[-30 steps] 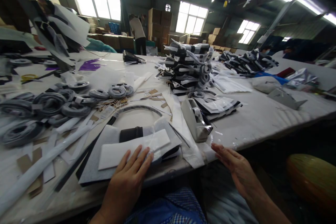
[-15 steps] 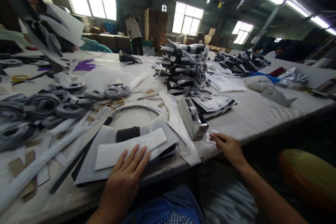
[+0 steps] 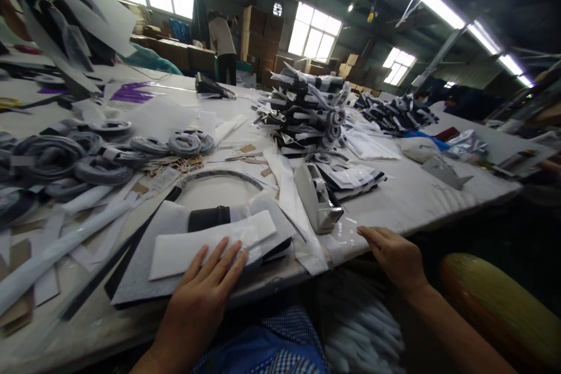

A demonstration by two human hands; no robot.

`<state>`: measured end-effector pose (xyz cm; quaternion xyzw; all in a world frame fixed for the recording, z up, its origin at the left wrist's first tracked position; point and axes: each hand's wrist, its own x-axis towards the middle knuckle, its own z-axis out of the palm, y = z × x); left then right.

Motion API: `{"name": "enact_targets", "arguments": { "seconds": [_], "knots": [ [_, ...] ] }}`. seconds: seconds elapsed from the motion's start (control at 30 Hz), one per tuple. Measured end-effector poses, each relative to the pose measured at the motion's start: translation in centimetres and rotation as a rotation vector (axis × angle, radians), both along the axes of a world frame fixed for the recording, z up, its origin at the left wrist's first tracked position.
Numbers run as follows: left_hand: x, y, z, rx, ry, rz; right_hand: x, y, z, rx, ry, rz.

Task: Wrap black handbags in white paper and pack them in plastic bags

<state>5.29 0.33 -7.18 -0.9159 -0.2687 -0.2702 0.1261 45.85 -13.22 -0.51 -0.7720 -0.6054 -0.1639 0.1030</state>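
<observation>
My left hand [image 3: 208, 289] lies flat with fingers spread on a folded white padding strip [image 3: 179, 252]. Underneath is a flat dark piece, perhaps a bag, covered with a pale sheet [image 3: 138, 272]. A wrapped, curved strap [image 3: 214, 174] arches from its far side, and a black band [image 3: 208, 218] shows above the padding. To the right stands a grey tape dispenser [image 3: 307, 190]. Just right of it, over the table's edge, my right hand [image 3: 397, 254] is closed in a pinch; whatever its fingertips hold is too small to make out.
Wrapped grey coils [image 3: 48, 155] and brown card strips [image 3: 20, 260] cover the left side. Behind the dispenser rises a stack of wrapped black pieces [image 3: 307, 108]. A yellowish rounded seat [image 3: 491, 298] is at lower right. Another person [image 3: 223, 41] stands at the back.
My right hand has shifted slightly right, away from the dispenser, still pinched. My left hand stays flat on the padding strip. The whole view has turned a little.
</observation>
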Motion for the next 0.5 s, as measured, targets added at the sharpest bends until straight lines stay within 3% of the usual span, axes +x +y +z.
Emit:
{"name": "enact_targets", "arguments": {
  "seconds": [0.1,0.2,0.33,0.5],
  "knots": [
    [0.2,-0.1,0.0,-0.041,-0.053,0.004,0.0,0.1,2.0,0.011,-0.319,0.165],
    [0.3,-0.1,0.0,-0.054,-0.094,-0.004,-0.9,0.9,4.5,0.048,-0.463,0.295],
    [0.3,-0.2,0.0,-0.079,-0.117,0.000,-3.4,2.0,7.2,0.088,-0.500,0.452],
    [0.3,-0.3,0.1,-0.090,-0.129,0.007,-7.0,2.9,9.1,0.055,-0.395,0.646]
  ]
}}
